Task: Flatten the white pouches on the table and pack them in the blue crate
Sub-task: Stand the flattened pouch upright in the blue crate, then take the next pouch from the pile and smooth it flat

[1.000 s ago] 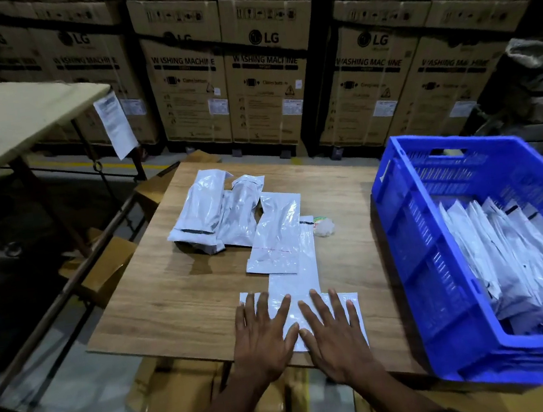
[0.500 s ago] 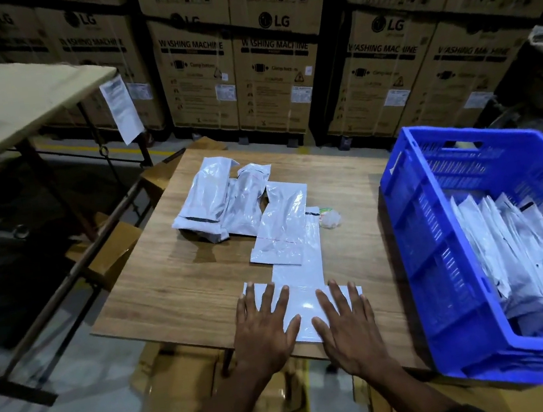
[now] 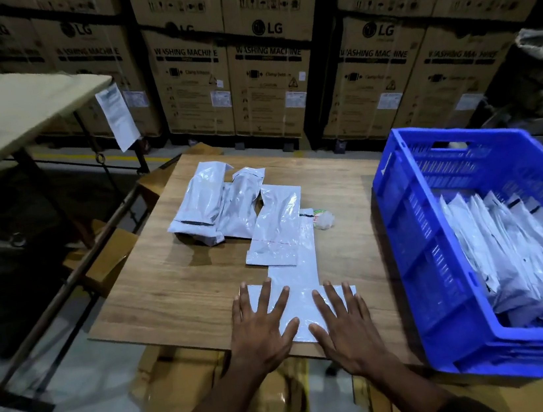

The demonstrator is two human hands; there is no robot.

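wooden table (image 3: 178,297): five loose white pouches (image 3: 276,229); left hand (image 3: 260,328) and right hand (image 3: 346,324) press one flat, fingers spread; one blue crate (image 3: 424,275); boxes (image 3: 267,78) read "lg washing machine"

A flat white pouch (image 3: 302,309) lies crosswise at the worktop's near edge. Beyond it, puffy white pouches (image 3: 239,206) overlap in a loose row. The blue crate (image 3: 421,255), right, holds upright packed pouches (image 3: 511,253).

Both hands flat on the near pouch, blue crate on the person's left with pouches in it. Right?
Not quite. The head view shows the blue crate on the person's right, not left. The rest holds: left hand and right hand lie flat on the near pouch, and the crate holds pouches.
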